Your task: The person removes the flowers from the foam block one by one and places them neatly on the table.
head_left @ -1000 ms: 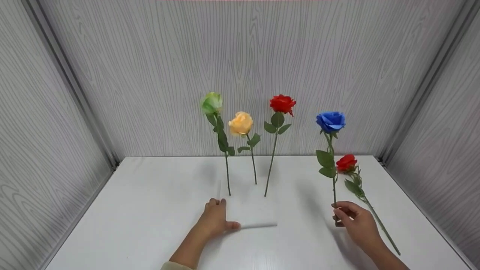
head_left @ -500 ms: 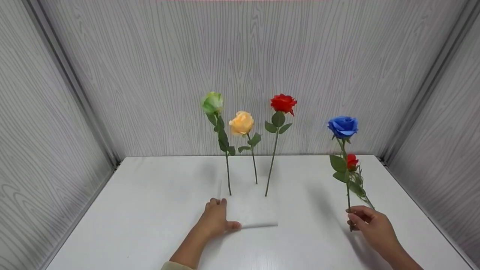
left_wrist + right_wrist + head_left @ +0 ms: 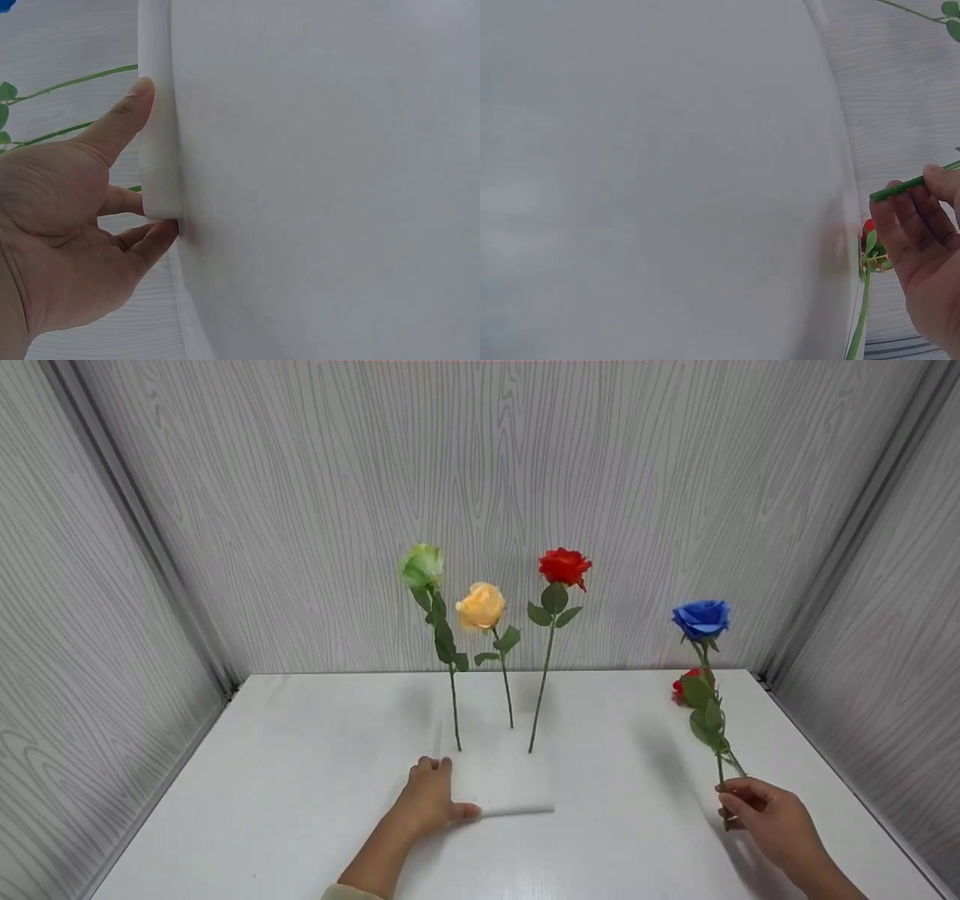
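Observation:
My right hand (image 3: 772, 817) pinches the lower stem of a blue rose (image 3: 701, 619), holding it upright over the right of the table. In the right wrist view the green stem end (image 3: 892, 190) sticks out past the thumb. Behind it a second red rose (image 3: 684, 690) lies on the table, partly hidden by the blue rose's leaves and my hand. My left hand (image 3: 431, 799) grips the near left corner of a flat white base (image 3: 517, 811), thumb on its front side, fingers along the left. A pale green rose (image 3: 422, 566), a peach rose (image 3: 481, 606) and a red rose (image 3: 564, 567) stand upright in it.
A white table (image 3: 300, 780) lies under everything. Grey wood-patterned panels (image 3: 480, 457) enclose it at the back and on both sides.
My right hand has moved right and slightly nearer with the blue rose, which now overlaps the lying red rose. My left hand and the white base have stayed put.

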The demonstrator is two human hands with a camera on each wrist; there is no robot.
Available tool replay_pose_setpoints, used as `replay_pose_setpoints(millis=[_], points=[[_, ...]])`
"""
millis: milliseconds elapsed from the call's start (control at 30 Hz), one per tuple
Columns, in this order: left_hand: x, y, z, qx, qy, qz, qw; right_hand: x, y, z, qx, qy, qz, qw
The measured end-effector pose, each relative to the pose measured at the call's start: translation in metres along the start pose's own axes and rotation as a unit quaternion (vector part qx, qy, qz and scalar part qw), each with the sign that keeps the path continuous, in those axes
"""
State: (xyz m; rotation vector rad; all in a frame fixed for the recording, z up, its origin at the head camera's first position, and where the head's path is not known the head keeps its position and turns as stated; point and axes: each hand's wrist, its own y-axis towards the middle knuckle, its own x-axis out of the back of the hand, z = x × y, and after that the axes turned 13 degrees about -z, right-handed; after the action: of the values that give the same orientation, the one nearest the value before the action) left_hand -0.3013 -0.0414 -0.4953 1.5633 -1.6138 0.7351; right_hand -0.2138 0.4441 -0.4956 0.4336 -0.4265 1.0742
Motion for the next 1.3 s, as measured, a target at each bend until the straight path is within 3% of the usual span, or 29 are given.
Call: replay_pose_setpoints(millis=[633,967,1300], points=[[0.000,0.000,0.000,-0.001,0.005,0.002,1.0000,0.024,0.005,-0.017,-0.023,-0.113,0.026,0.993],[0.001,-0.001,0.000,-0.002,-0.008,0.000,1.0000,0.022,0.003,-0.018,0.003,-0.152,0.025,0.988],[0.001,0.000,0.000,-0.001,-0.009,0.001,1.0000,0.024,0.004,-0.018,0.020,-0.169,0.048,0.984]])
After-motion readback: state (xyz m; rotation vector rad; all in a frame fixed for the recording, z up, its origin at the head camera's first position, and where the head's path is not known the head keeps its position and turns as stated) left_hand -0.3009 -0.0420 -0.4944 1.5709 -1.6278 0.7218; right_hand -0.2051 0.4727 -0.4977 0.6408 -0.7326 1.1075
